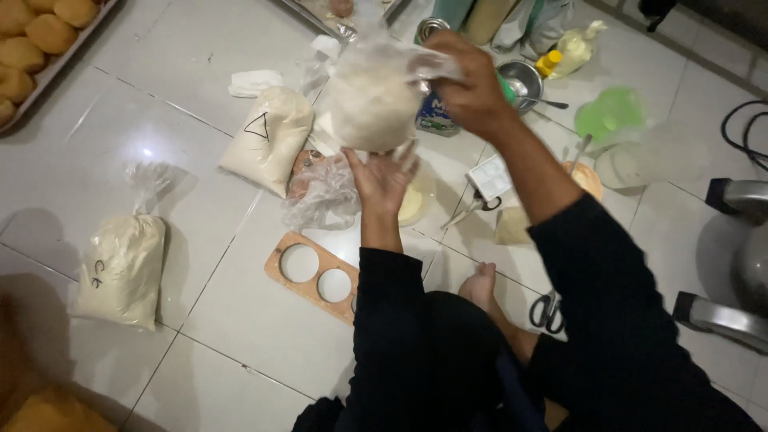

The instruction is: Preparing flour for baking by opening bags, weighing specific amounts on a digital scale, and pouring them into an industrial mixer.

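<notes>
Right hand [472,84] pinched on the neck of a clear flour bag [370,104], left hand [382,180] spread beneath.

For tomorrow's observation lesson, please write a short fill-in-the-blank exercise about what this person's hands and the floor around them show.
1. The right hand grips the top of a clear bag of ____.
2. The left hand is held ____ that bag, palm up.
3. The wooden board on the floor has ____ holes.
4. The scissors lie on the ____.

Missing words: flour; under; round; floor
</notes>
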